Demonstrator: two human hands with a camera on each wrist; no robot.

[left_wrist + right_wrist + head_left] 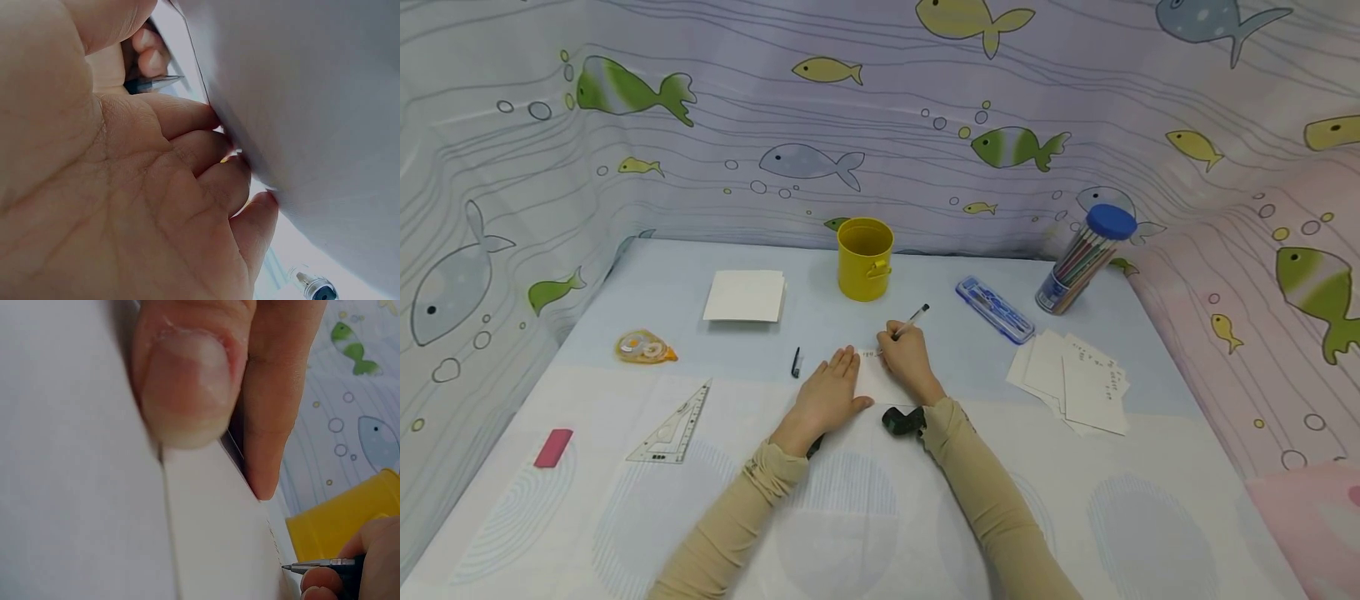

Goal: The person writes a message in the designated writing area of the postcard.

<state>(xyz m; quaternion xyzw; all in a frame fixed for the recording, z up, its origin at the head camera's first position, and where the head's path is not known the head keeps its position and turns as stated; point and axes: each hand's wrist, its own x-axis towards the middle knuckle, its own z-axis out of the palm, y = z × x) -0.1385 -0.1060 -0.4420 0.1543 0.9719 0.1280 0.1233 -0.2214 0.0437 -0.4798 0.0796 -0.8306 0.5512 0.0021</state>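
My right hand (pixel 906 354) grips a pen (pixel 917 315), its tip on a small white sheet (pixel 883 385) that bears a short row of marks at the top. My left hand (pixel 831 392) rests on the sheet's left side with straight fingers and the thumb spread. Its palm fills much of the left wrist view, with the fingertips (pixel 240 178) down on the surface. In the right wrist view, the left thumb (pixel 187 387) presses near the paper's lower edge, and the pen's point (pixel 306 565) touches the paper. A dark pen cap (pixel 796 362) lies left of the left hand.
Behind stand a yellow bucket (pixel 865 262), a stack of white cards (pixel 745 296), a blue case (pixel 995 309) and a jar of pencils (pixel 1086 260). Written cards (pixel 1093 396) lie right; correction tape (pixel 645 347), a set square (pixel 673 429) and a pink eraser (pixel 553 448) lie left.
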